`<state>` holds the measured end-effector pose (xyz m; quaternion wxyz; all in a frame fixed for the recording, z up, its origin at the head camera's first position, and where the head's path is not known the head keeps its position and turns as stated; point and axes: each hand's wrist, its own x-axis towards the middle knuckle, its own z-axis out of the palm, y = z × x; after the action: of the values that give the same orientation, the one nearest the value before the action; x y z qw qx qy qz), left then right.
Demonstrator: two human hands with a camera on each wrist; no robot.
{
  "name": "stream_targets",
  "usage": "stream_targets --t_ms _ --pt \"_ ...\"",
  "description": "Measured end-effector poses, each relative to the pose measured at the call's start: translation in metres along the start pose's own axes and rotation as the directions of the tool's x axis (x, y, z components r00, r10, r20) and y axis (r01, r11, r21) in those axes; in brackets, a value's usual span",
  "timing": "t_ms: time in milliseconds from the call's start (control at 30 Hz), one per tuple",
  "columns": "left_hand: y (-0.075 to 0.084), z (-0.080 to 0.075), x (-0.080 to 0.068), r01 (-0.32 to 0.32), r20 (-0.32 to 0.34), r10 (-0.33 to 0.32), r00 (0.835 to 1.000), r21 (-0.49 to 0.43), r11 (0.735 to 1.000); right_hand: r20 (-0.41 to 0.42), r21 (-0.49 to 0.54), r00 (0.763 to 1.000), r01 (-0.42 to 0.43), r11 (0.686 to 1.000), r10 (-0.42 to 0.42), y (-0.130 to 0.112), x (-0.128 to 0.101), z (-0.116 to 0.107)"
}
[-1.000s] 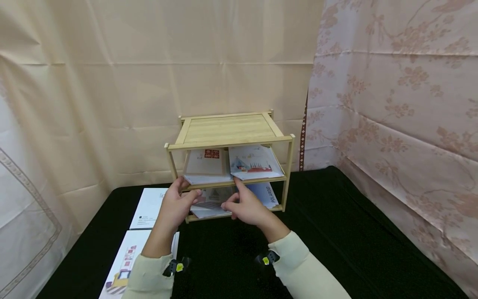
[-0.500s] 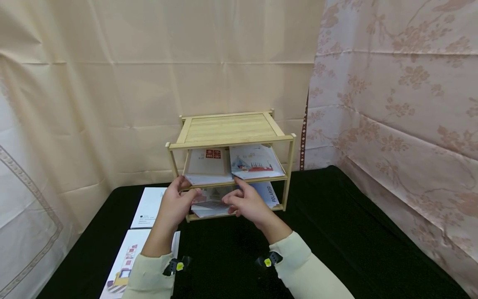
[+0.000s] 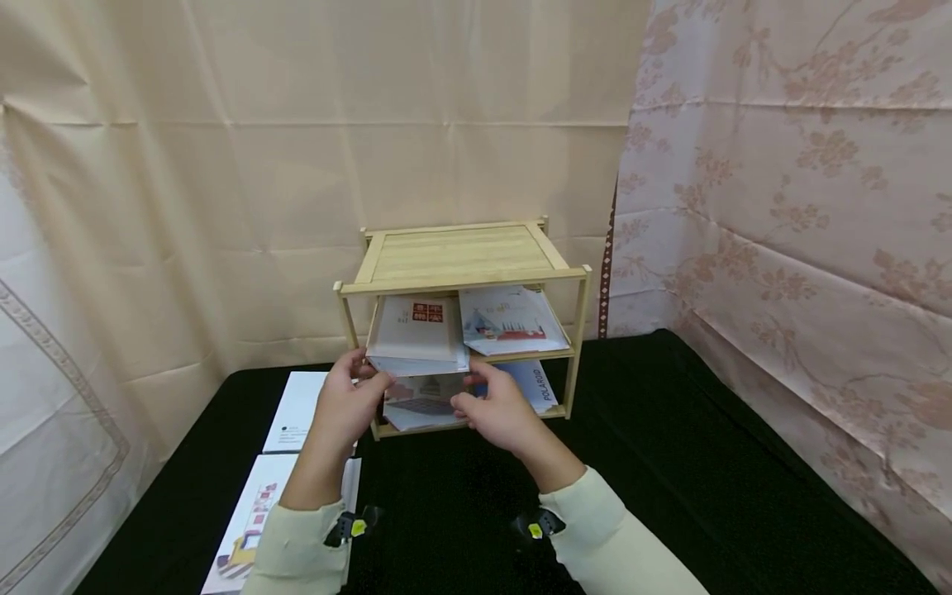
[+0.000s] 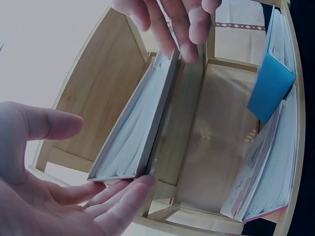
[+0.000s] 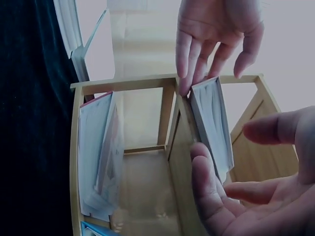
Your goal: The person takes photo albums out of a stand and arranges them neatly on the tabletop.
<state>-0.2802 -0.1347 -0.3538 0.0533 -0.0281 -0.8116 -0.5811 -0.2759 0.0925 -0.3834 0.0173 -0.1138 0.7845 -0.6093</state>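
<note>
Beige curtains hang behind a tabletop [image 3: 669, 463] draped in black cloth, with a flower-patterned curtain along the right side. On the tabletop stands a wooden three-level rack [image 3: 457, 256], its top level bare wood. White booklets [image 3: 293, 405] lie flat on the tabletop to the left of the rack, one behind the other. On the middle shelf a stack of booklets [image 3: 419, 335] with a red-square cover sits at the left, its front edge jutting out past the shelf rail, and beside it to the right lies a stack with a drawn picture on top [image 3: 509, 322]. On the bottom shelf lie more papers, among them a white sheet printed POLAROID [image 3: 537, 382] at the right. The left hand [image 3: 344, 405] touches the left front corner of the jutting stack, its fingers straight and spread apart, thumb on top and fingertips [image 4: 130, 189] underneath. The right hand [image 3: 497, 409] meets the stack's right front corner in the same manner, its fingers [image 5: 206, 191] relaxed and apart, not closed round it. Both sleeves are pale cream.
</note>
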Motion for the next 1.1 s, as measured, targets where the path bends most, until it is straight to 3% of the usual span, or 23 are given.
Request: stream_targets --t_ms 233,500,700,1100 --pt "0.000 -0.003 0.000 0.024 -0.026 -0.025 0.999 -0.033 0.999 -0.140 0.131 0.988 -0.041 0.991 0.059 -0.003 -0.001 -0.005" --pt "-0.004 -0.008 0.000 0.025 -0.046 -0.030 0.998 -0.105 0.994 -0.217 0.339 0.961 -0.088 0.937 0.169 0.003 0.006 -0.009" --pt "-0.006 -0.011 0.000 0.041 -0.032 -0.047 0.998 -0.166 0.985 -0.197 0.326 0.962 -0.116 0.938 0.187 0.007 0.008 -0.014" --pt "-0.008 -0.012 0.001 0.107 0.061 -0.102 0.993 -0.088 0.990 -0.120 0.174 0.970 -0.187 0.967 0.210 0.011 0.006 -0.019"
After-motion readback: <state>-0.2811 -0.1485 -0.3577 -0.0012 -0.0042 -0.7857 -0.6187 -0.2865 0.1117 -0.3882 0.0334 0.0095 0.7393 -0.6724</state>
